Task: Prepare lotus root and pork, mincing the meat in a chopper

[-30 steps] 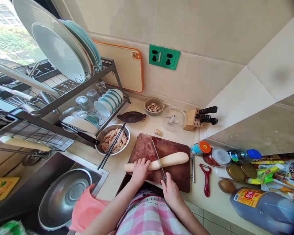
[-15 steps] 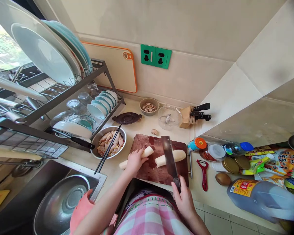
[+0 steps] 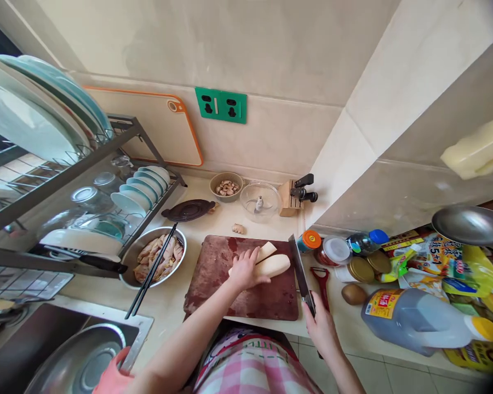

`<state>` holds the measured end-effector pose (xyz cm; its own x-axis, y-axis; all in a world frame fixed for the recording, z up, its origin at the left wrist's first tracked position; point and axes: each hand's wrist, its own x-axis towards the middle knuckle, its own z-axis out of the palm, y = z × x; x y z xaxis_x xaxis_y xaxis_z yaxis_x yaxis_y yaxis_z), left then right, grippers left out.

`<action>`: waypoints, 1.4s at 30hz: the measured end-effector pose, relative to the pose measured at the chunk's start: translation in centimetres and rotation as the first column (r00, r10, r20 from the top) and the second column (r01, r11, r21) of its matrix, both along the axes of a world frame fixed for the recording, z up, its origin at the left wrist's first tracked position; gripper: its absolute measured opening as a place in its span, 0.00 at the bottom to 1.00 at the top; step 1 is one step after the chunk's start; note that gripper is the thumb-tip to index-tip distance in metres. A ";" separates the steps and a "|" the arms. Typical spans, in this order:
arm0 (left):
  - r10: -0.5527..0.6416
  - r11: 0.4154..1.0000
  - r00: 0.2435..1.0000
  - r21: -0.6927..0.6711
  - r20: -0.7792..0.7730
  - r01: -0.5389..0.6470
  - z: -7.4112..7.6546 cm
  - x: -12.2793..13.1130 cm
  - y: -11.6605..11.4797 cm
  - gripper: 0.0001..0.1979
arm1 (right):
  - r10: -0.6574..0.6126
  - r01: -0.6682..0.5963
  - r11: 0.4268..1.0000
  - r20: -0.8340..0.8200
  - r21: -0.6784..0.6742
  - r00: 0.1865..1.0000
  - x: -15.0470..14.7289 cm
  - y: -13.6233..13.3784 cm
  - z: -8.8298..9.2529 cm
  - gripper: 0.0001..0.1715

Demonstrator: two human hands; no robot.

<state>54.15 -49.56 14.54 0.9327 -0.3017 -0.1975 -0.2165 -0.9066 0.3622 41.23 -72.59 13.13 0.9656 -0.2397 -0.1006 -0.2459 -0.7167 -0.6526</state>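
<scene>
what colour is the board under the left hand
The board is dark reddish brown; it shows best in the head view.

beige tiled wall | green wall sockets | pale countertop | light tiled floor

Rack: large plates above, small plates below.
Wall: green sockets; orange-edged board leaning.
Counter: meat bowl, chopsticks across it; dark lid; ginger near knife block.
Sink: metal pan inside.
Jug: on its side, blue-capped bottle and packets behind.
</scene>
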 end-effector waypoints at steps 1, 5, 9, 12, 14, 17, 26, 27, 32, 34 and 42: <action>-0.012 0.999 1.000 0.032 0.009 0.011 -0.2 -0.7 0.1 0.53 | 0.032 -0.032 0.999 -0.013 -0.009 0.999 0.3 0.1 -0.3 0.29; -0.034 0.991 0.999 0.129 0.026 0.030 -1.0 -2.8 1.6 0.52 | 0.184 -0.184 0.983 -0.066 -0.002 0.981 0.2 1.0 -0.5 0.30; 0.011 0.984 0.999 0.179 0.045 -0.019 -1.5 -5.0 5.3 0.50 | 0.321 -0.317 0.947 -0.107 0.058 0.941 -0.6 2.4 -0.4 0.28; 0.044 0.980 0.988 0.183 0.146 -0.071 -1.9 -6.5 7.9 0.47 | 0.338 -0.330 0.939 -0.083 0.102 0.937 -0.9 3.6 -0.8 0.28; 0.025 0.984 0.972 0.167 0.232 -0.065 -2.1 -7.2 8.8 0.41 | 0.300 -0.292 0.949 -0.055 0.115 0.952 -0.9 3.9 -1.1 0.29; -0.066 0.990 0.952 0.136 0.299 0.026 -2.5 -8.1 9.0 0.34 | 0.224 -0.219 0.970 -0.043 0.109 0.974 -1.0 3.4 -1.3 0.29; -0.091 0.993 0.987 0.091 0.136 0.079 -3.0 -8.2 3.3 0.33 | 0.170 -0.169 0.986 0.062 -0.012 0.984 -1.3 1.8 -0.5 0.29; -0.081 0.993 0.989 0.093 0.127 0.070 -2.9 -7.9 2.8 0.34 | 0.180 -0.177 0.984 0.090 -0.032 0.980 -1.2 2.0 0.1 0.29; -0.066 0.990 0.994 0.134 0.089 0.054 -2.8 -7.0 2.2 0.34 | 0.242 -0.224 0.969 0.208 -0.108 0.948 -0.6 3.4 3.4 0.25; -0.070 0.987 0.994 0.148 0.084 0.057 -2.7 -7.0 2.3 0.34 | 0.266 -0.248 0.961 0.169 -0.123 0.949 0.0 4.1 3.5 0.23; -0.061 0.987 0.997 0.152 0.055 0.052 -2.4 -7.1 2.0 0.34 | 0.322 -0.342 0.927 -0.141 -0.156 0.936 2.9 5.1 -1.0 0.22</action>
